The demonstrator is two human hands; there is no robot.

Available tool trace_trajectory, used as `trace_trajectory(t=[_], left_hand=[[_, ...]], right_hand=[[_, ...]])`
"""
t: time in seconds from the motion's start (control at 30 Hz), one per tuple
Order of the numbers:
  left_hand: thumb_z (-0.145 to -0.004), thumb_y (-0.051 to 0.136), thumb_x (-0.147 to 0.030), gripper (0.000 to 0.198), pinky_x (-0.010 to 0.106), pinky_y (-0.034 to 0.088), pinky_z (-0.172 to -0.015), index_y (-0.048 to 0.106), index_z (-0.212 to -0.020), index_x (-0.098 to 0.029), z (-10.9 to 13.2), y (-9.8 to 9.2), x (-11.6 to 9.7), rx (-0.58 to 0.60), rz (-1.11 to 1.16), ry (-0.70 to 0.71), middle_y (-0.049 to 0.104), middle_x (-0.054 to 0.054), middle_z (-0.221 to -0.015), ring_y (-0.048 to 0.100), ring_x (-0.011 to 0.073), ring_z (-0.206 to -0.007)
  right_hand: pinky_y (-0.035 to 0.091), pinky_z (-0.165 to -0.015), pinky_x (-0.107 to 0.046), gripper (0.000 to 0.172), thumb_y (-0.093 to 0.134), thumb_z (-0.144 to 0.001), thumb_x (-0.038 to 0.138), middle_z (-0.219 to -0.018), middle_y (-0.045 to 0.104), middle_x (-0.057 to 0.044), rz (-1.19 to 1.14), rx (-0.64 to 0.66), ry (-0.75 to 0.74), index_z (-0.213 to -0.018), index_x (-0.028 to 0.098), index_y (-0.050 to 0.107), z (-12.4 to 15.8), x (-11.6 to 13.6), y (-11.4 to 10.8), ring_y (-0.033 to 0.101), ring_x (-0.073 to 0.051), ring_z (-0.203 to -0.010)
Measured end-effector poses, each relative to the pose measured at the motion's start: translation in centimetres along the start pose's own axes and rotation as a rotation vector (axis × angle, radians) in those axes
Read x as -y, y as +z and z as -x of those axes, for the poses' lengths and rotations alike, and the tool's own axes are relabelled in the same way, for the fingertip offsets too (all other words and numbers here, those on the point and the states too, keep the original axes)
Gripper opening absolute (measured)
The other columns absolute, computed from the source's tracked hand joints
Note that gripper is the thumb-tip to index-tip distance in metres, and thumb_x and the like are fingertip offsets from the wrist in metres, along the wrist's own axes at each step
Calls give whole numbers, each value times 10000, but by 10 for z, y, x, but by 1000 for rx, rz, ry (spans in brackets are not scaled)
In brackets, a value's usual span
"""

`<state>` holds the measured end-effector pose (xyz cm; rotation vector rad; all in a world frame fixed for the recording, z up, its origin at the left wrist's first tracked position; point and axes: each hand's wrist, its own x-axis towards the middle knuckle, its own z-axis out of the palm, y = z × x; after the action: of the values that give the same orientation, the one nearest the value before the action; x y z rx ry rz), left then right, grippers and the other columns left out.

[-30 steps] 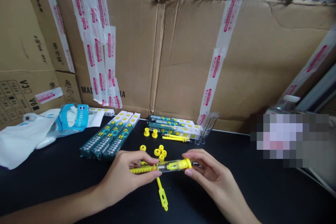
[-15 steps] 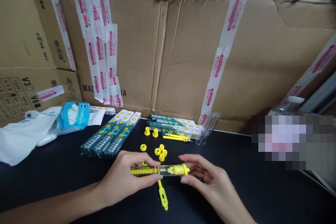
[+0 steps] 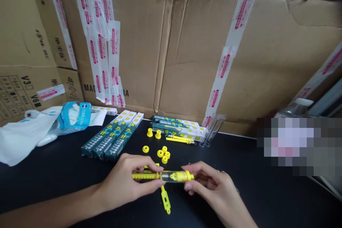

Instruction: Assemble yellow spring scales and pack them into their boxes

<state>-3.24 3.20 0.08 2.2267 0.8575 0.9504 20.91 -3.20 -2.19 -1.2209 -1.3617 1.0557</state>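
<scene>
Both hands hold one spring-scale tube [image 3: 171, 176], a clear tube with a yellow scale rod at its left and a yellow cap at its right, lying level over the black table [image 3: 267, 192]. My left hand [image 3: 128, 181] pinches the yellow rod end between thumb and fingers. My right hand [image 3: 213, 187] grips the capped end with fingertips closed round it. A loose yellow strip [image 3: 165, 199] lies on the table just below the tube.
Several small yellow caps [image 3: 161, 154] lie behind the hands. Three green boxes [image 3: 113, 136] lie at the left, more boxes [image 3: 179, 128] and empty clear tubes [image 3: 213, 128] at the back. A white bag [image 3: 24, 135] lies far left. Cardboard walls [image 3: 187, 53] close the back.
The tube and both hands have sunk slightly toward me and the table. My right hand has closed further over the capped end; the yellow cap sits further left.
</scene>
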Motion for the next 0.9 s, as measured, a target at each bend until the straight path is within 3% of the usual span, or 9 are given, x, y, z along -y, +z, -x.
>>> trace_trajectory(t=[0.2,0.33,0.47,0.57,0.8,0.9], left_hand=[[-758,775,-282,132,198,485,-457,780,-834,-174,1,0,0,4,3,18,732,7,-632,602,123,-463],[-750,780,-300,139,207,504,-454,772,-810,-174,2,1,-1,9,42,-31,765,21,-674,649,143,-484],[-744,779,-291,130,219,564,-537,747,-794,-176,3,3,-3,31,163,-134,808,36,-800,742,181,-601],[-736,785,-278,124,227,595,-630,730,-785,-179,4,4,-3,31,221,-166,816,38,-880,774,197,-703],[-733,770,-251,94,202,493,-476,730,-776,-178,2,4,-3,-1,49,-66,809,20,-855,685,143,-572],[-740,768,-269,112,213,509,-499,760,-807,-181,1,4,-2,13,57,-118,806,16,-832,681,148,-568]], right_hand=[[594,-583,-253,217,842,-735,368,-689,722,0,-52,-43,13,-856,207,762,2,-1,3,683,-158,-572],[626,-705,-276,202,879,-693,307,-853,768,-20,-22,-41,-45,-776,223,715,2,1,3,738,-197,-732],[627,-767,-275,214,894,-676,277,-858,777,-17,-29,-77,-114,-752,236,698,3,2,3,753,-220,-832],[629,-769,-273,209,897,-675,268,-882,791,-21,-64,-61,-87,-773,240,715,3,1,3,759,-211,-808],[616,-656,-244,252,922,-633,285,-900,793,-31,-189,-85,60,-770,219,722,1,0,6,723,-172,-703],[596,-624,-227,237,899,-676,323,-787,773,-19,-189,-51,50,-819,212,746,-3,-1,5,693,-148,-645]])
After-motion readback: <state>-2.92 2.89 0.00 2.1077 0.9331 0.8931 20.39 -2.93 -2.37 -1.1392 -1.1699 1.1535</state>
